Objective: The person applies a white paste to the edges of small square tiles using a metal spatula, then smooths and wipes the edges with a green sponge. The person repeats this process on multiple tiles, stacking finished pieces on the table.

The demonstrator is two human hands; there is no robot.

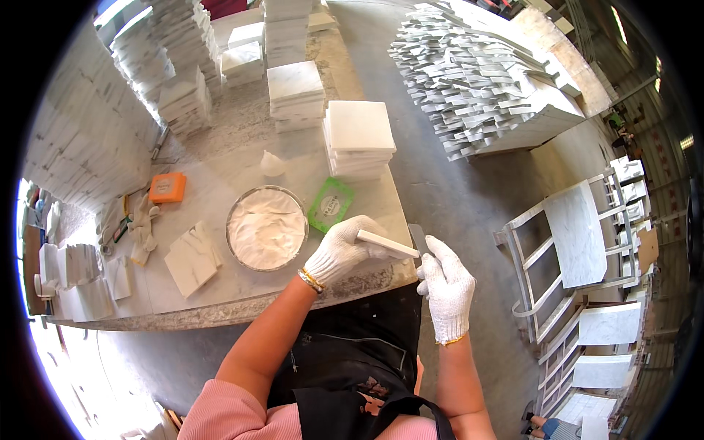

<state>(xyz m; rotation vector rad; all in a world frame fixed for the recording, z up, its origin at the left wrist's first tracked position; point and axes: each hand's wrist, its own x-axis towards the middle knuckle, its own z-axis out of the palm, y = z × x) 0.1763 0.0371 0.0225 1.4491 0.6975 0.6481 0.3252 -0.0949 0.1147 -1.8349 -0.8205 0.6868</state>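
Both my hands wear white knit gloves. My left hand [343,251] grips a small white marble tile [389,244], held nearly edge-on above the table's front right corner. Fingers closed, my right hand [446,286] is just right of the tile. It holds a putty knife [419,239] with a thin grey blade upright by the tile's end; its handle is hidden in the glove. Left of my left hand stands a round metal bowl [229,238] filled with white paste [267,226]. A green block [331,204] with printing lies between the bowl and my left hand.
Marble tile stacks [359,136] line the table's right and back. An orange block [168,188], loose tiles [192,260] and small tools [139,231] lie left. Rightward across the floor [469,198] are a pallet of marble strips [469,81] and racks with slabs [576,235].
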